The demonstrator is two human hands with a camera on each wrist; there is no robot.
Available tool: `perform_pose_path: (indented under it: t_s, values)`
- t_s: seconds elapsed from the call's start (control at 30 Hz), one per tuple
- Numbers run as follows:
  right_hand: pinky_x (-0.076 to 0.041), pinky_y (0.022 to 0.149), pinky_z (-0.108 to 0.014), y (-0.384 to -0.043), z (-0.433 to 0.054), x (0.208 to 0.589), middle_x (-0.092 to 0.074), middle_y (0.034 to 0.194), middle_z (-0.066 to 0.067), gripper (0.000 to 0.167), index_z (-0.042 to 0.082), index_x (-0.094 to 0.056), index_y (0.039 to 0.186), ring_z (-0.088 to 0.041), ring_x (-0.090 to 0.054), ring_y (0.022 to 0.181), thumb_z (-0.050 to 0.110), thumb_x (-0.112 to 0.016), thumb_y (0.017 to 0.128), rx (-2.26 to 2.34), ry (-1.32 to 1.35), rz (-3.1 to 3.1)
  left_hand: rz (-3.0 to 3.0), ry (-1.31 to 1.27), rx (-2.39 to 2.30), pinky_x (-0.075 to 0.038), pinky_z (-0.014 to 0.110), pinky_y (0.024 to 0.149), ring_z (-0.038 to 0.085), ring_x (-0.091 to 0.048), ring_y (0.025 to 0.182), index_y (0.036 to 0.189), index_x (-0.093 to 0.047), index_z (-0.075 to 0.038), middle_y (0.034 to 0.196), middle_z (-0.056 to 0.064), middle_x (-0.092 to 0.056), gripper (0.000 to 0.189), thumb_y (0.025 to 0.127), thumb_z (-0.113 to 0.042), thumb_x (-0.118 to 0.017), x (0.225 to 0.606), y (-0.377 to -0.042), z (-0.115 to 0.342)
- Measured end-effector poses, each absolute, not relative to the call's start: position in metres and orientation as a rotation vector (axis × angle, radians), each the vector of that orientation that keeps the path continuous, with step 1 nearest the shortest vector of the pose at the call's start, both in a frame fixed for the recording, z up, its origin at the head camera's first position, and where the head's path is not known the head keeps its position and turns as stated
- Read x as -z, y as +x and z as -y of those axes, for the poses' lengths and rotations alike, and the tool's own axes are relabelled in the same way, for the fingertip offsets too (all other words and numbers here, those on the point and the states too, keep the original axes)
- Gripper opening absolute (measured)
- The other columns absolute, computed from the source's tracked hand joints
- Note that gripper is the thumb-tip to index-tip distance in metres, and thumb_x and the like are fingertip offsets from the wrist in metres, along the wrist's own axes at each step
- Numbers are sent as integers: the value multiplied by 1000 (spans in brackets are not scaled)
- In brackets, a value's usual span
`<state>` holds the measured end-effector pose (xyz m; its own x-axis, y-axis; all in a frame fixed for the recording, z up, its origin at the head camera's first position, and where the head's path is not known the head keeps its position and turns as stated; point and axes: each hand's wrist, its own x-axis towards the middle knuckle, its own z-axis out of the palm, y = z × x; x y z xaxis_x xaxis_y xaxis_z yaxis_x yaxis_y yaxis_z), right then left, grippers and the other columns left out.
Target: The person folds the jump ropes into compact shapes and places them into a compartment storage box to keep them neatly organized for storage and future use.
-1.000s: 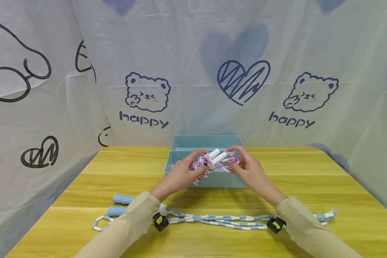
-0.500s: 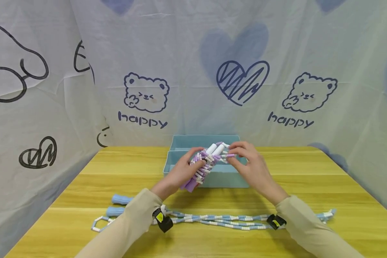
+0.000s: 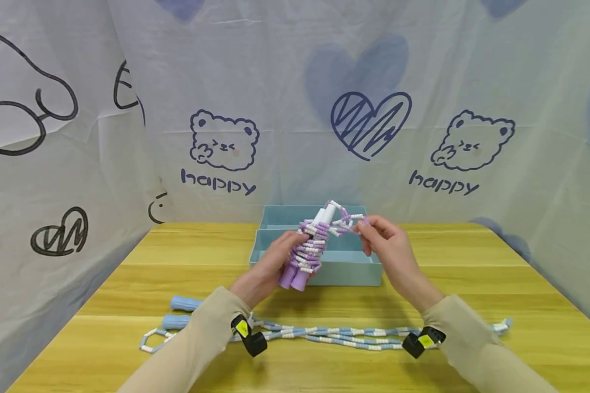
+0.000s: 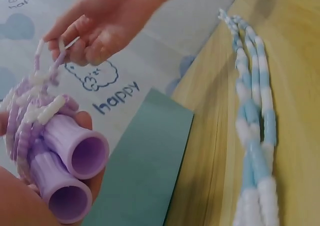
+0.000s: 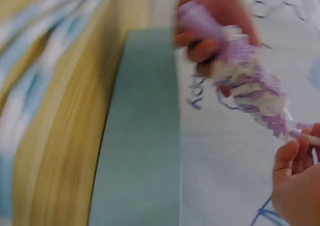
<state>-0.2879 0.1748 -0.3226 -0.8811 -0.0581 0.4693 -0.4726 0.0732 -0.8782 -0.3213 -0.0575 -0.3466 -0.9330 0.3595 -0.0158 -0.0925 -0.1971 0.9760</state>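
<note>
A purple-and-white beaded jump rope (image 3: 308, 251) is wound round its own two handles. My left hand (image 3: 270, 265) grips the bundle above the table, with the purple handle ends (image 4: 89, 156) sticking out and the white ends up. My right hand (image 3: 388, 240) pinches a loop of the beaded cord to the right of the bundle; in the right wrist view the fingertips (image 5: 287, 153) close on the cord. Between the bundle and the right hand the loose cord (image 3: 344, 221) is stretched out.
A teal two-section box (image 3: 349, 273) stands behind the hands at the table's back. A blue-and-white beaded jump rope (image 3: 334, 333) lies lengthwise across the table in front, its blue handles (image 3: 177, 321) at the left, partly under the left sleeve. A printed cloth (image 3: 295, 164) hangs behind.
The bundle has turned more upright in my left hand, its purple handle ends coming into sight. My right hand has drawn the loose cord out and away to the right.
</note>
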Motion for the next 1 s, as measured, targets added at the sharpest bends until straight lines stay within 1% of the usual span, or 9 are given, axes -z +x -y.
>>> perform_pose_path:
  t_s: [0.07, 0.13, 0.27, 0.4, 0.53, 0.6, 0.73, 0.93, 1.0]
  values:
    - [-47, 66, -29, -285, -174, 326, -57, 82, -10, 21, 2, -65, 103, -24, -53, 72, 22, -62, 98, -1773, 620, 2071, -1703, 302, -2232, -55, 37, 59, 26, -64, 64, 118, -47, -10, 93, 12, -62, 34, 97, -34, -55, 345, -322, 52]
    - [-50, 73, -28, -282, -171, 329, -60, 94, -9, 17, 4, -66, 108, -24, -57, 83, 17, -62, 98, -1632, 724, 2102, -1628, 297, -2254, -54, 37, 57, 25, -62, 62, 117, -47, -9, 88, 11, -62, 33, 98, -35, -51, 344, -322, 46]
    - [-51, 82, -29, -278, -162, 335, -60, 113, 0, 23, 9, -66, 119, -19, -56, 100, 13, -65, 96, -1327, 888, 2149, -1490, 281, -2283, -52, 36, 54, 23, -58, 57, 111, -50, -5, 79, 10, -61, 37, 98, -39, -45, 342, -322, 35]
    - [-51, 82, -33, -275, -154, 338, -53, 121, -2, 47, 8, -58, 128, -19, -52, 106, 17, -78, 86, -1035, 956, 2180, -1380, 219, -2349, -52, 33, 55, 21, -60, 60, 111, -52, -3, 81, 10, -63, 39, 98, -39, -45, 341, -320, 28]
    - [-48, 95, -37, -272, -147, 342, -43, 134, -9, 82, 3, -45, 138, -22, -49, 118, 31, -88, 74, -793, 963, 2264, -1335, 180, -2395, -52, 31, 54, 20, -59, 59, 111, -52, -2, 81, 9, -65, 39, 99, -38, -44, 342, -318, 24]
    - [-43, 102, -38, -271, -144, 344, -39, 139, -12, 92, 1, -40, 141, -24, -47, 123, 34, -89, 72, -704, 950, 2293, -1332, 177, -2392, -51, 31, 53, 20, -56, 55, 110, -52, -2, 79, 9, -64, 39, 100, -38, -42, 342, -317, 22]
    - [-42, 103, -37, -271, -141, 348, -41, 136, -13, 91, 1, -39, 143, -24, -49, 120, 30, -89, 71, -641, 922, 2301, -1327, 164, -2443, -50, 30, 51, 19, -55, 55, 110, -52, -2, 79, 8, -63, 38, 102, -37, -39, 344, -317, 19]
    - [-50, 91, -34, -273, -140, 351, -47, 126, -10, 81, 2, -46, 138, -22, -55, 107, 20, -89, 71, -593, 930, 2273, -1304, 185, -2590, -48, 26, 67, 14, -58, 77, 124, -48, -1, 93, 5, -60, 41, 105, -35, -36, 348, -317, 16]
    - [-50, 90, -34, -274, -141, 352, -49, 126, -10, 79, 1, -48, 137, -22, -55, 107, 18, -89, 72, -555, 937, 2260, -1378, 200, -2574, -47, 25, 69, 13, -57, 78, 127, -48, -2, 95, 4, -58, 45, 105, -39, -34, 347, -314, 15]
